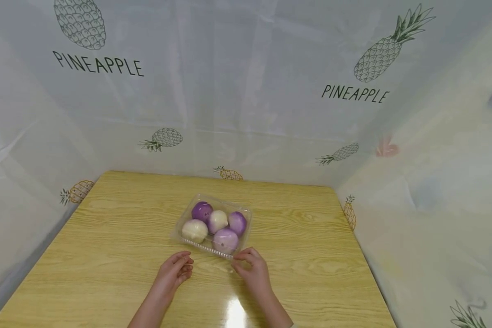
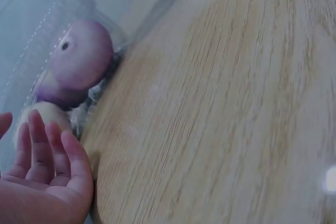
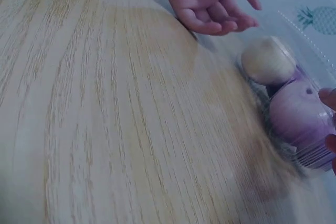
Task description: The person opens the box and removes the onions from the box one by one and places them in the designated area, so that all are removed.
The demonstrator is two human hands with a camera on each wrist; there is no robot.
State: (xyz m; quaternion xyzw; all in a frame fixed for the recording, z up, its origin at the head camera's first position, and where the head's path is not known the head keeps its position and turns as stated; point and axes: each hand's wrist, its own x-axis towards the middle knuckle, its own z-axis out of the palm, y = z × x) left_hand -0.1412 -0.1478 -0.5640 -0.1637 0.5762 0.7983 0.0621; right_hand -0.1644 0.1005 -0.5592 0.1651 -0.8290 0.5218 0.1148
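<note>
A clear plastic clamshell box sits on the table with its lid down, holding several round purple-and-white onions. At the box's front right corner, my right hand pinches the edge between thumb and fingers; only those fingertips enter the right wrist view. My left hand is just in front of the box's front left corner, apart from it, fingers loosely bent with nothing in them. The left wrist view shows that palm turned up beside a pale onion.
The wood-grain table extends on all sides of the box. Pale curtains printed with pineapples hang behind it and along both sides. A bright glare spot lies on the tabletop near the front.
</note>
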